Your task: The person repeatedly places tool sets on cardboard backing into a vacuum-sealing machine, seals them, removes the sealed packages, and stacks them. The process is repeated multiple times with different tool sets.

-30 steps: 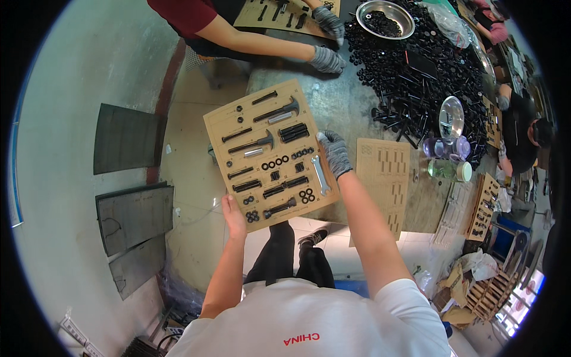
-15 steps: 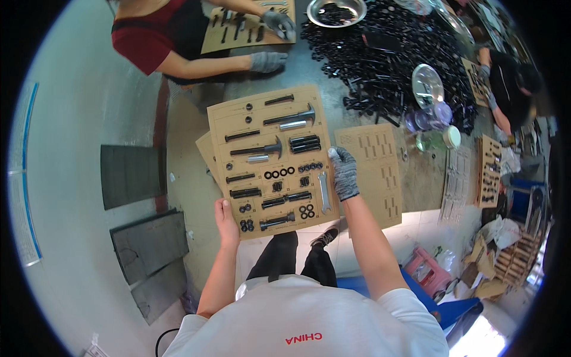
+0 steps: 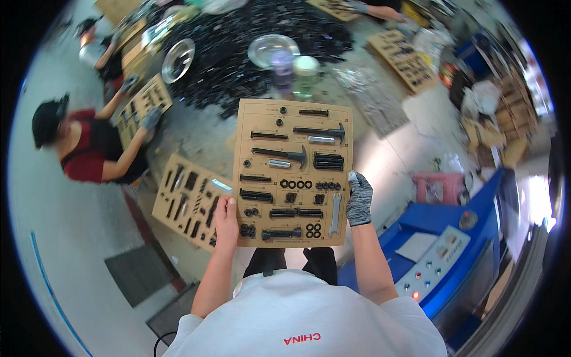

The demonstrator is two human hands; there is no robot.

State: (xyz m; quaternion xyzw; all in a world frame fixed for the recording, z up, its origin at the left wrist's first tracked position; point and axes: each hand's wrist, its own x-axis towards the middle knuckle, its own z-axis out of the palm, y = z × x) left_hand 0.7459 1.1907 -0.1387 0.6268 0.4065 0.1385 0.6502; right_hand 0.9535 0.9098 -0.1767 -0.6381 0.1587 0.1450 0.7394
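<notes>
In front of my body I hold a tan cardboard hardware board (image 3: pixel 256 116) in both hands. My bare left hand (image 3: pixel 226 225) grips its lower left edge. My right hand (image 3: pixel 359 202), in a grey knit glove, is closed on the right edge. Across the board's face sit black bolts (image 3: pixel 296 213), hammer-like hooked pieces (image 3: pixel 321 131), two silver sleeves (image 3: pixel 322 140), black rings (image 3: pixel 295 184) and small nuts. A silver open-end wrench (image 3: pixel 335 213) lies near its lower right corner, close to my gloved hand.
Another filled board (image 3: pixel 160 205) lies to the left, near a worker in a dark red shirt (image 3: pixel 81 143). Beyond are a black bolt pile (image 3: pixel 208 65), a metal bowl (image 3: pixel 256 59) and a jar (image 3: pixel 305 83). At right stands a blue machine with a button panel (image 3: pixel 434 262).
My view has turned right, bringing the blue machine into sight. The board, tilted before, now stands nearly straight before me. Both hands keep their hold on its edges.
</notes>
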